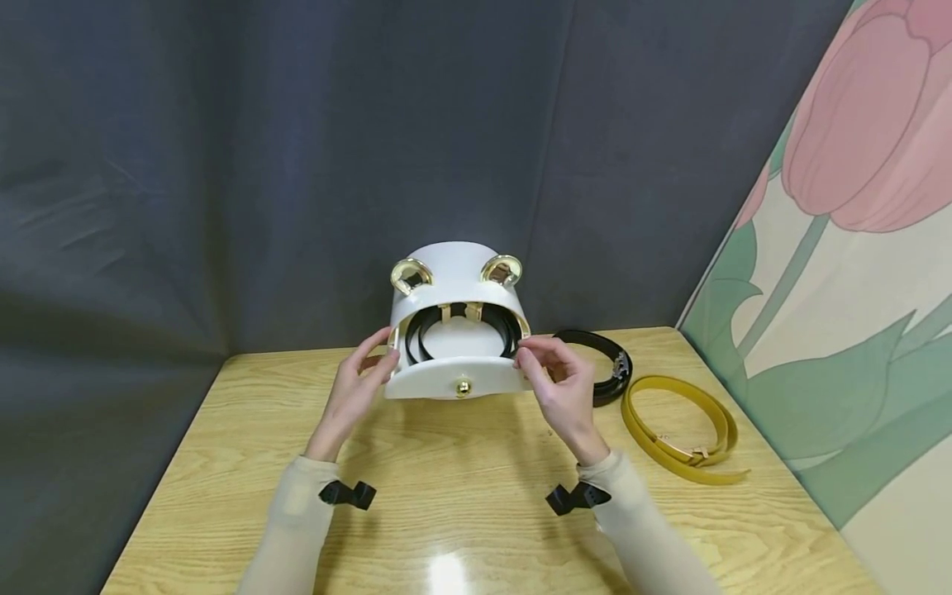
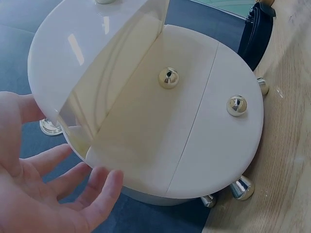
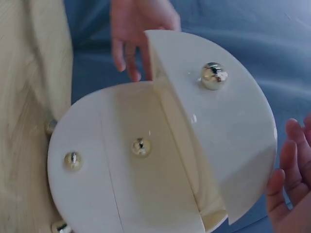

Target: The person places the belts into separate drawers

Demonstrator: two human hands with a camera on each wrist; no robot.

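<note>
A white rounded box (image 1: 455,268) with gold ring-shaped ears stands at the table's back. Its top drawer (image 1: 427,381), with a gold knob, is pulled out. A coiled black belt (image 1: 513,324) lies inside it. My left hand (image 1: 353,395) is at the drawer's left side, its fingers spread in the left wrist view. At the right side, my right hand (image 1: 561,388) has its fingertips against the drawer's edge. In the right wrist view, its fingers (image 3: 288,162) are loosely bent beside the drawer front (image 3: 233,121); the thumb is out of sight there.
Right of the box lie another coiled black belt (image 1: 623,364) with a silver-coloured buckle and a mustard-yellow belt (image 1: 645,430). Two lower drawers with gold knobs (image 2: 168,77) are closed. A dark curtain (image 1: 387,149) hangs behind the wooden table (image 1: 461,487).
</note>
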